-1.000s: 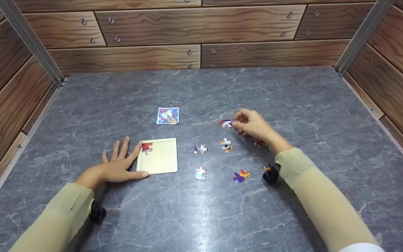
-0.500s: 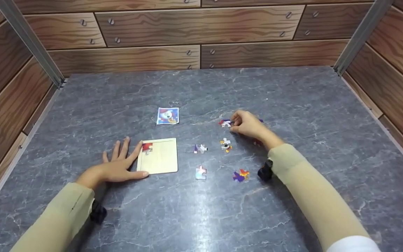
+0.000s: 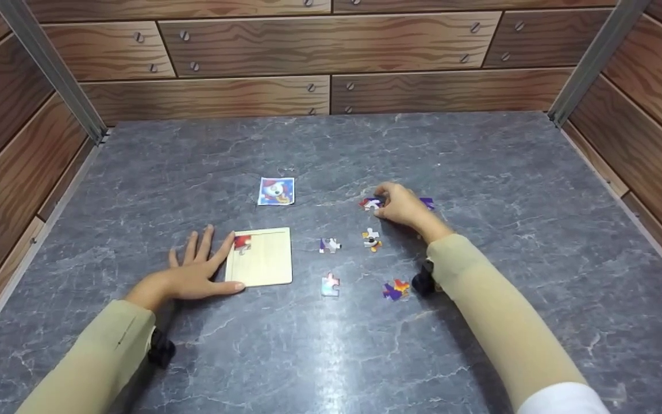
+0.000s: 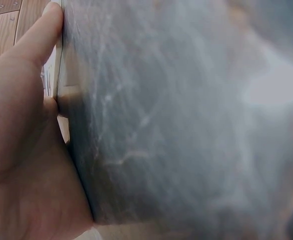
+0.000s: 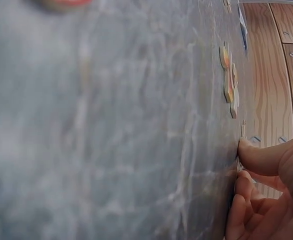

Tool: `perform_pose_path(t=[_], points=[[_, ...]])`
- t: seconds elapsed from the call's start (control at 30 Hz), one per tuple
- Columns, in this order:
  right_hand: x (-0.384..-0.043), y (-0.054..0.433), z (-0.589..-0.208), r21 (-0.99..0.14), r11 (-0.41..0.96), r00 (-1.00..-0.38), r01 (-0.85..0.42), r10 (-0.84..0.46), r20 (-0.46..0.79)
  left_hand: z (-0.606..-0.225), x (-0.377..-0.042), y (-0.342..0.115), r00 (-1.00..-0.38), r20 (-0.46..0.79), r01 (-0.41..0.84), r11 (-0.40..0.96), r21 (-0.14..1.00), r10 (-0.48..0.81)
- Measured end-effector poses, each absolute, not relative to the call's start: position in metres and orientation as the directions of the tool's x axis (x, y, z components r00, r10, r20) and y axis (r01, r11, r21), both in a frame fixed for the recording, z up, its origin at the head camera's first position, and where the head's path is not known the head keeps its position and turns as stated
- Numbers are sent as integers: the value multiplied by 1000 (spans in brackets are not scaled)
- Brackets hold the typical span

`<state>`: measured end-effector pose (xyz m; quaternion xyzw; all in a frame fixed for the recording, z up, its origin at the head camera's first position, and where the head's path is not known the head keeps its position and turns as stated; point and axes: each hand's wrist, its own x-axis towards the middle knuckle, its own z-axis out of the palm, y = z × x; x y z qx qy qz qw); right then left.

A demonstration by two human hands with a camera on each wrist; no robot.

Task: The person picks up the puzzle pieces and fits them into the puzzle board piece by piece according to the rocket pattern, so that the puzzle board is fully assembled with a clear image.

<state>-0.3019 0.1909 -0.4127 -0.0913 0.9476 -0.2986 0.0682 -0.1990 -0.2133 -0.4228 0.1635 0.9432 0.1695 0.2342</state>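
My left hand (image 3: 187,280) lies with fingers spread, thumb and index finger on the left side of a pale wooden puzzle board (image 3: 268,261). One red piece (image 3: 243,242) sits in the board's upper left corner. Farther right, my right hand (image 3: 404,208) pinches a red, white and purple puzzle piece (image 3: 369,203) between thumb and fingers, low at the tabletop; the fingers hide part of it. In the right wrist view, the thumb (image 5: 259,157) and fingertips meet at the table surface around the piece's edge.
Loose puzzle pieces lie about: a purple-white one (image 3: 330,245), a white-orange one (image 3: 372,240), a pale one (image 3: 330,285), a purple-orange one (image 3: 396,289) and a purple one (image 3: 427,203) behind the right hand. A small picture card (image 3: 277,191) lies beyond the board. Wood-patterned walls (image 3: 331,46) enclose the table.
My right hand has moved left onto the red, white and purple piece and its fingers have closed on it. The purple piece behind it has come into view. The left hand stays put.
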Motion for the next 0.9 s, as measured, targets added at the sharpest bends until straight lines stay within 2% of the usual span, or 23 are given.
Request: perform_pose_path(t=[0.37, 0.67, 0.9], points=[[-303, 192, -413, -587, 789, -966, -181, -255, -44, -422, -198, -214, -838, -389, 229, 894, 385, 382], [-302, 194, -413, -571, 807, -960, -150, -258, -112, -423, -199, -215, -837, -390, 228, 892, 391, 384], [-301, 197, -415, -581, 792, -959, -187, -275, -66, -423, -199, -214, -834, -401, 229, 899, 372, 379]])
